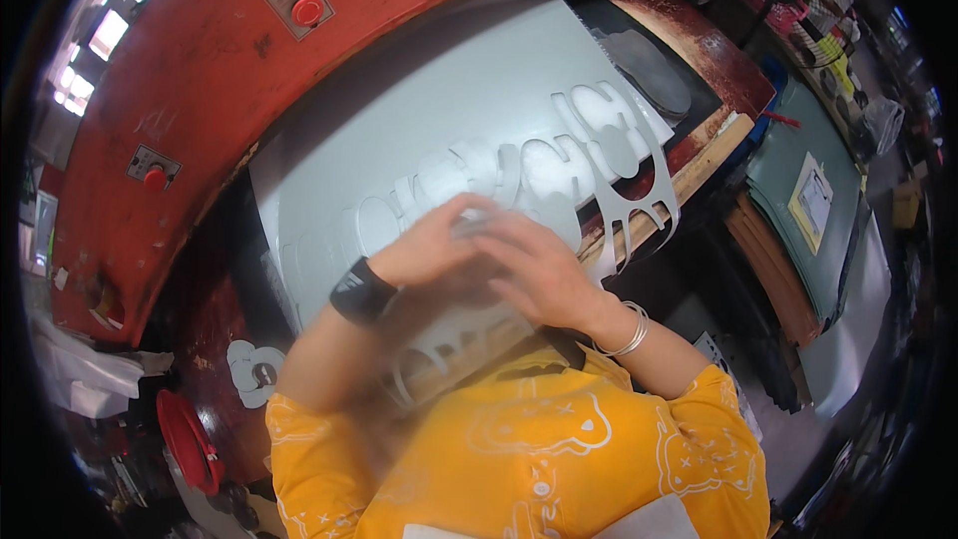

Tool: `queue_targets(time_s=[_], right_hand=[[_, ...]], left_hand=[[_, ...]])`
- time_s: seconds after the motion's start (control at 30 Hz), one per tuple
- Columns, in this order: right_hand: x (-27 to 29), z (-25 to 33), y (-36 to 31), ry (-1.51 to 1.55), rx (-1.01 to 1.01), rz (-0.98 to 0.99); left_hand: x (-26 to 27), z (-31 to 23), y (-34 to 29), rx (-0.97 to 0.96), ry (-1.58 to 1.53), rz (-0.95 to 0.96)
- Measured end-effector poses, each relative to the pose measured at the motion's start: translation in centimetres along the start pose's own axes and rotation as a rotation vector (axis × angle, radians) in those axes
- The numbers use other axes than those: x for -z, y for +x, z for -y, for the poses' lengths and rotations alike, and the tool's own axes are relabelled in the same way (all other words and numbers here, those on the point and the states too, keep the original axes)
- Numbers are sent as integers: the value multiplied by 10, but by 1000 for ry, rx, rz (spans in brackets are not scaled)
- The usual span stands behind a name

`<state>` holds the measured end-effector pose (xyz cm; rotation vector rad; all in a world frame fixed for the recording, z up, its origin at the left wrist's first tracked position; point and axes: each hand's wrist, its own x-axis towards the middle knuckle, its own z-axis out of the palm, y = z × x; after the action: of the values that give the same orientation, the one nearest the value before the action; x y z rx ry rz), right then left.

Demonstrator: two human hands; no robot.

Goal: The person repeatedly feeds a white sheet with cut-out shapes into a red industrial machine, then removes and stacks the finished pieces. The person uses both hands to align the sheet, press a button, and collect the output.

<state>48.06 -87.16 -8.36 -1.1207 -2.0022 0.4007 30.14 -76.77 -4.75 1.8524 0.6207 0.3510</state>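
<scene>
Over the near part of a pale grey sheet (439, 80), my two hands meet, both smeared by motion. My left hand (429, 245), with a black band at its wrist, has its fingers bent around something grey at the fingertips that I cannot make out. My right hand (544, 274) reaches across to the left fingertips; its fingers are partly stretched, and blur hides whether they grip anything. Below the hands lies a cut-out web of sheet (654, 190) with rounded openings and narrow strips. Its right end hangs past the wooden table edge.
A red-orange machine beam (200, 90) with a red push button (307, 10) spans the far side. Grey rounded pieces (649, 70) lie at the back right. A green folder-like stack (803, 200) stands at right. White cut pieces (251, 371) lie at left, near a red round object (188, 439).
</scene>
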Motion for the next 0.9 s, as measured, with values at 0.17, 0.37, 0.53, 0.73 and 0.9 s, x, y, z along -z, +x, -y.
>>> queue_targets(time_s=[0.17, 0.37, 0.53, 0.73, 0.9], right_hand=[[-25, 6, -11, -179, -3, -102], [-39, 0, -25, -273, -32, 17], [-38, 1, -23, -273, -22, -5], [-32, 5, -19, -255, -34, 5], [-35, 7, -17, -253, -87, 14]], left_hand=[[28, 5, 13, 350, -152, 217], [90, -20, 25, 457, -471, -215], [149, -49, 44, 237, -235, -95], [202, -98, 51, 64, -231, -423], [231, -119, 13, -146, 320, -267]])
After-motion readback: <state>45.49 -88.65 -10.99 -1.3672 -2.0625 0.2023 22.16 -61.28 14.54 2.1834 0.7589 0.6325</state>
